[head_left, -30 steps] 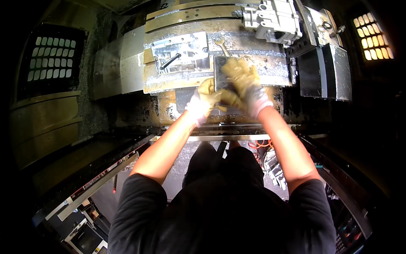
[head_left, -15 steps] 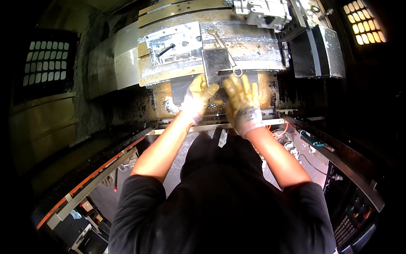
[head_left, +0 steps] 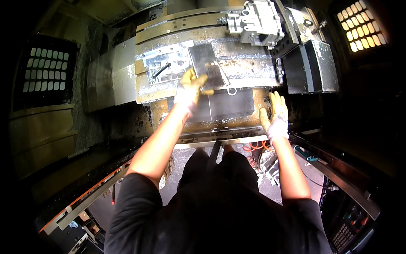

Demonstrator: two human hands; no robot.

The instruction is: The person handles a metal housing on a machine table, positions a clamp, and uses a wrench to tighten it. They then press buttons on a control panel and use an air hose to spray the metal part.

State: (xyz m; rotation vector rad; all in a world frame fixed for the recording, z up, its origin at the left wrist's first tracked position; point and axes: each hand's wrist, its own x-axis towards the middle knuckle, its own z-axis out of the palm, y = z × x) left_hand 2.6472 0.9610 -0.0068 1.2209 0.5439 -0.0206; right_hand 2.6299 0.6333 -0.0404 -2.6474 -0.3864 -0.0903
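Observation:
My left hand (head_left: 191,88), in a yellow-and-white work glove, is at the near left edge of a dark flat rectangular plate (head_left: 206,59). Its thumb and fingers are apart, and I see no firm grip. The plate overlaps the right side of a shiny machined metal block (head_left: 176,59), on which a black handle-like rod (head_left: 161,70) lies. From the plate's right edge a combination wrench (head_left: 226,79) sticks out, ring end toward me; its other end is hidden. My right hand (head_left: 275,113), gloved alike, is open and empty, fingers stretched, near the right front of the machine table.
The slotted machine table (head_left: 249,63) carries metal chips. A pale metal casting (head_left: 260,25) sits at the far right, beside a dark box-shaped block (head_left: 317,67). Dark cover plates (head_left: 232,103) lie in front. A metal sill (head_left: 198,144) crosses before my legs.
The dark plate has shifted left and away from me, over the metal block's edge, with my left hand following. My right hand has left the plate and swung right. The view has shifted too.

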